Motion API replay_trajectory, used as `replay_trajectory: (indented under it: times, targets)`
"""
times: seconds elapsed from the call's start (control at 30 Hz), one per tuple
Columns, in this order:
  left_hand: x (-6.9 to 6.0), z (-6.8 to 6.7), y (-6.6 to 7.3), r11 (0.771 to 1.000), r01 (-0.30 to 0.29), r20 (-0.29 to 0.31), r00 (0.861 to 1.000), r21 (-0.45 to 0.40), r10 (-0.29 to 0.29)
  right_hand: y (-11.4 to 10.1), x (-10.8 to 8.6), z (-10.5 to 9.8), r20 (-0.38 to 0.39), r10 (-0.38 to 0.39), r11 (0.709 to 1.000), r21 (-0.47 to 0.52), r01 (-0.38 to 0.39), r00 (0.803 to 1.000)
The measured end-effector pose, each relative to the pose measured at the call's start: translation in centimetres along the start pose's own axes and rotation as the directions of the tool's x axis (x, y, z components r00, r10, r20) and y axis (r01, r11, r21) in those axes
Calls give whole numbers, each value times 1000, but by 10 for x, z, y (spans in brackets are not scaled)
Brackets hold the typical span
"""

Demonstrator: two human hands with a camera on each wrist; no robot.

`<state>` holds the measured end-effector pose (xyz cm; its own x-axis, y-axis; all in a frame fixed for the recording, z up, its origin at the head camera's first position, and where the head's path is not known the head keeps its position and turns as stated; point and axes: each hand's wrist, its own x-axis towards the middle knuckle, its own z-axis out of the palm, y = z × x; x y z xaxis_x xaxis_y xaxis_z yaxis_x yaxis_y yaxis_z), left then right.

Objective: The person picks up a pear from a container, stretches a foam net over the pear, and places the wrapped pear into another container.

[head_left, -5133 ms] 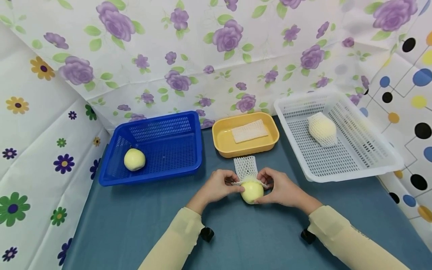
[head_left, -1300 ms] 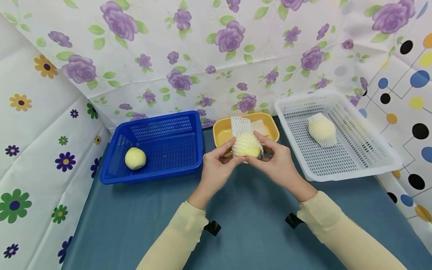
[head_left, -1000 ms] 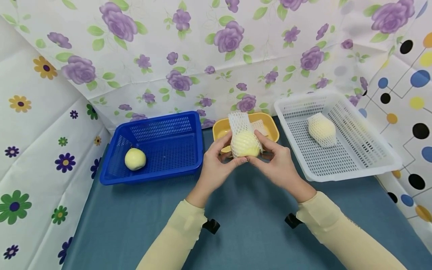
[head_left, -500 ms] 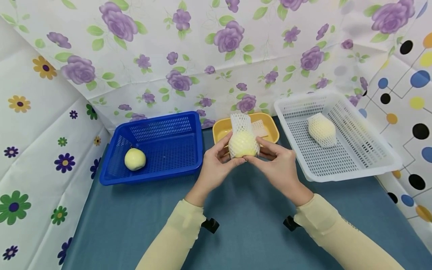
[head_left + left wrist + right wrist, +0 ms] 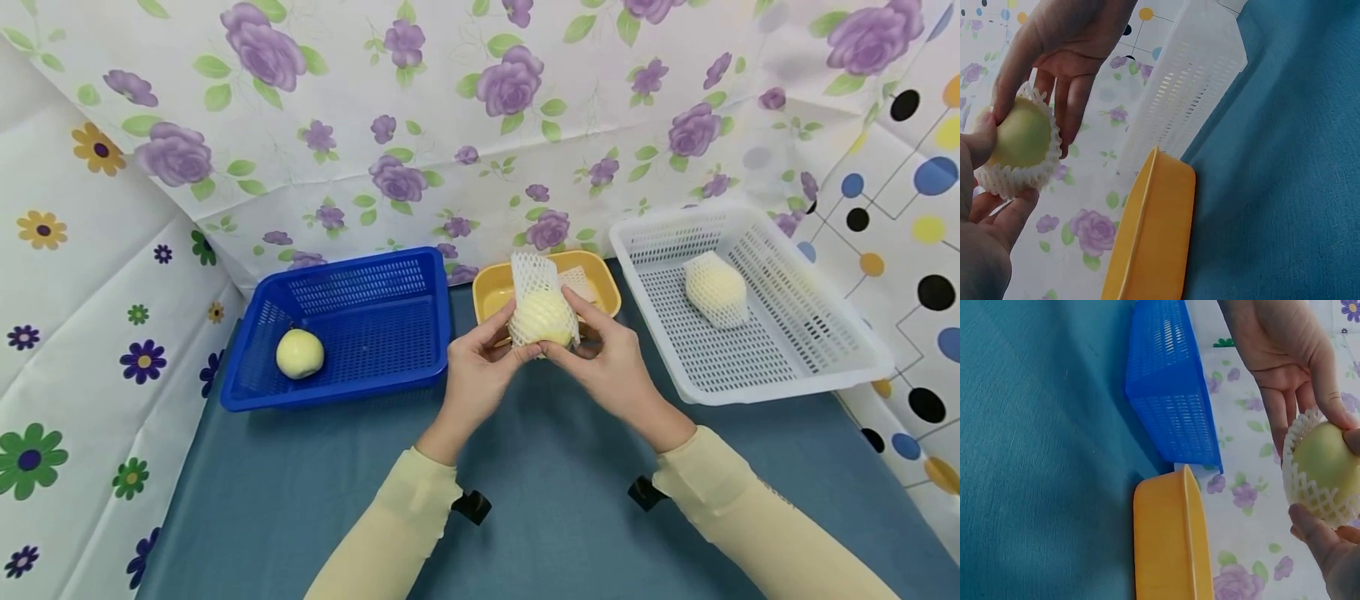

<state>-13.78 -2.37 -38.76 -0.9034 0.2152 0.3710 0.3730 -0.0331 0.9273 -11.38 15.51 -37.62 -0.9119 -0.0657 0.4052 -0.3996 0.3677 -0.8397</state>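
Note:
A pale yellow-green round fruit is held up in both hands, in front of the yellow tray. White foam netting surrounds it, and a loose end of the net stands up above. The left hand grips its left side and the right hand its right, with both thumbs together at the near side. In the left wrist view the bare bottom of the fruit shows inside the net's rim; the right wrist view shows the same bare part of the fruit.
A blue basket at the left holds one bare fruit. The yellow tray at the back holds a flat foam net. At the right, a white basket contains a netted fruit.
Since the earliest frame, the net has come to cover most of the fruit, and both hands have lifted it up and away from the person. Over the last second it has only shifted slightly.

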Motion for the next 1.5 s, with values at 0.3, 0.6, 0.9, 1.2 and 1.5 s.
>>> replay_trajectory:
  times: [0.3, 0.6, 0.9, 1.2, 1.5]
  targets:
    - [-3, 4, 2, 979, -117, -2, 993, 165, 119, 1, -5, 1, -64, -46, 998, -33, 44, 997]
    - [1, 3, 6, 968, -41, 70, 997, 248, 24, 1, -7, 6, -160, -131, 991, -42, 126, 978]
    - [4, 1, 4, 988, -33, 100, 995, 151, 18, 0, -6, 8, -294, -143, 989, -11, 146, 945]
    - [1, 1, 0, 995, -69, 12, 998, 73, 68, -6, -2, 8, -96, 5, 999, -46, -9, 995]
    - [-1, 3, -3, 991, -84, -30, 996, 102, 87, -3, 1, 10, -72, 20, 998, 58, -16, 997]
